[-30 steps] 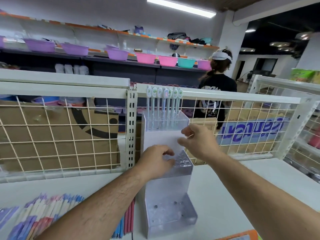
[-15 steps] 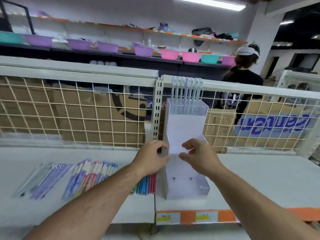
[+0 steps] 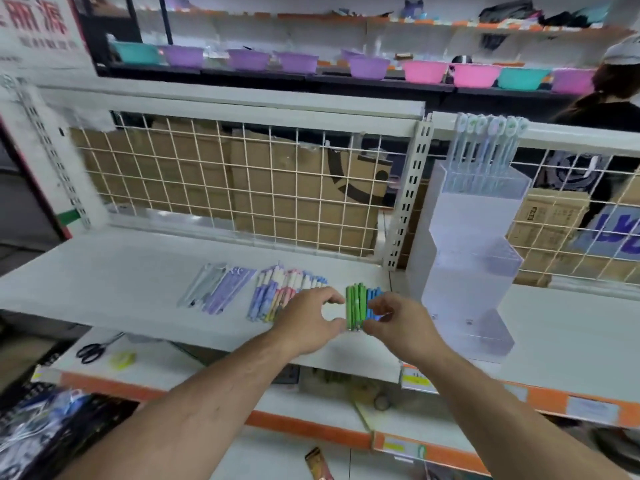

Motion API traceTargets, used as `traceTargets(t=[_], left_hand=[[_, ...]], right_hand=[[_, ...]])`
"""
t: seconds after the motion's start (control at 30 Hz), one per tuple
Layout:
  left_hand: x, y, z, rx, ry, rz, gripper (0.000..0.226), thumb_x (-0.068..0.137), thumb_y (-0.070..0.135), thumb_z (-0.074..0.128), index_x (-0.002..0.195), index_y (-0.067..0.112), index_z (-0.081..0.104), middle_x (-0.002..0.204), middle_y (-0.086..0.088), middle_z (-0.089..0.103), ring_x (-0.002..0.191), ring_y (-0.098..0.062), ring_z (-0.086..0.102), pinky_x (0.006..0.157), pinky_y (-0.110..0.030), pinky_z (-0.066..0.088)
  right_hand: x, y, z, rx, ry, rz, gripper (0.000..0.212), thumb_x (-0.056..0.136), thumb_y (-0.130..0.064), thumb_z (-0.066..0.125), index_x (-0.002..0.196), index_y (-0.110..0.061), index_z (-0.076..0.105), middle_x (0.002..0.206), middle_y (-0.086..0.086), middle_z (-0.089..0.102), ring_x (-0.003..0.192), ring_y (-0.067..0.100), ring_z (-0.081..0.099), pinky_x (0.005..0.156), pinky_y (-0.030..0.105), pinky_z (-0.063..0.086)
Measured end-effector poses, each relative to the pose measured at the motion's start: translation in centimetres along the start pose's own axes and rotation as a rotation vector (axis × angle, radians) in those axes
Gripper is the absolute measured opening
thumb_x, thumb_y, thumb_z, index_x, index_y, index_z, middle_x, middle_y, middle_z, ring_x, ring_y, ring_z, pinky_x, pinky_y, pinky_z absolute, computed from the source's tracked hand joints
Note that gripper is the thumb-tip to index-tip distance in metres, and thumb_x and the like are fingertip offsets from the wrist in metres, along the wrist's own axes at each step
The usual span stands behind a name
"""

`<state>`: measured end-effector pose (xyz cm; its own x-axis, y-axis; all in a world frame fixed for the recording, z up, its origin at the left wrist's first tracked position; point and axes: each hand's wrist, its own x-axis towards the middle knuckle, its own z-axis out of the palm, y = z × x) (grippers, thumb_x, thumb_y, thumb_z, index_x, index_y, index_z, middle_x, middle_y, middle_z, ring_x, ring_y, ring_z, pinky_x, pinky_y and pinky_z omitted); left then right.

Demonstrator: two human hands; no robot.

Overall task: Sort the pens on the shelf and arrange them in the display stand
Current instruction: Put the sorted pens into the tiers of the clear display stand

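The thumb and index fingertips [image 3: 337,300] of your left hand [image 3: 308,323] are curled like a letter C, and they meet the left edge of the green pens [image 3: 356,306]. Your right hand [image 3: 403,329] closes on the same bundle from the other side, with the thumb at its near end and the curled fingers over the blue pens [image 3: 374,303] just beside it. The picture is blurred, but both hands seem to squeeze the green bundle between them. It lies on the white shelf [image 3: 138,271], near the front edge.

I judge you are at the sorting step, gathering one colour and squaring it. The next move calls for lifting the green bundle as one, keeping the blue ones out of it. Then carry it right to the display stand [image 3: 467,271] and lower it into a free tier.

I count five groups of pens on the shelf:
- the clear group [image 3: 201,285]
- the purple group [image 3: 228,289]
- the mixed pastel pile [image 3: 280,292]
- the green bundle, with perhaps four or five shafts
- the blue ones, too hidden to count

There is one stand with three tiers. Only the top tier holds anything, the standing pens [image 3: 485,150], six or seven of them. On the lower shelf lies one pair of scissors [image 3: 90,350].
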<state>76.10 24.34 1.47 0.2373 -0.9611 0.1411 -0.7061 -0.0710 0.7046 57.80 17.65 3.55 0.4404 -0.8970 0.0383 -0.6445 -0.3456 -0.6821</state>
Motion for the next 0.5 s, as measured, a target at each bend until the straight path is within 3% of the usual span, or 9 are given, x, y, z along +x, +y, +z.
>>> traceTargets(t=[0.17, 0.33, 0.5], left_hand=[[-0.2, -6.0, -4.4, -0.008, -0.044, -0.035, 0.033, 0.084, 0.033, 0.074, 0.116, 0.029, 0.066, 0.119, 0.014, 0.064, 0.112, -0.006, 0.058, 0.095, -0.028, 0.048], [-0.1, -13.8, -9.8, 0.029, -0.029, -0.070, 0.033, 0.085, 0.026, 0.073, 0.118, 0.025, 0.067, 0.118, 0.015, 0.064, 0.112, -0.003, 0.056, 0.094, -0.019, 0.043], [0.8, -20.2, -14.1, 0.045, 0.021, -0.121, 0.024, 0.082, 0.025, 0.074, 0.106, 0.022, 0.070, 0.105, 0.010, 0.070, 0.098, -0.011, 0.064, 0.087, -0.028, 0.051]], right_hand=[[1.8, -4.7, 6.1, 0.024, -0.052, -0.021, 0.033, 0.083, -0.031, 0.078, 0.113, -0.022, 0.067, 0.104, -0.009, 0.063, 0.089, 0.012, 0.063, 0.078, 0.026, 0.049], [4.7, -10.0, 13.5, 0.055, -0.070, -0.041, 0.022, 0.081, -0.030, 0.078, 0.098, -0.027, 0.064, 0.094, -0.010, 0.065, 0.082, 0.011, 0.064, 0.066, 0.020, 0.047], [7.0, -14.1, 18.5, 0.176, -0.076, -0.019, 0.022, 0.081, -0.023, 0.077, 0.097, -0.028, 0.063, 0.092, -0.008, 0.065, 0.073, 0.011, 0.064, 0.067, 0.025, 0.051]])
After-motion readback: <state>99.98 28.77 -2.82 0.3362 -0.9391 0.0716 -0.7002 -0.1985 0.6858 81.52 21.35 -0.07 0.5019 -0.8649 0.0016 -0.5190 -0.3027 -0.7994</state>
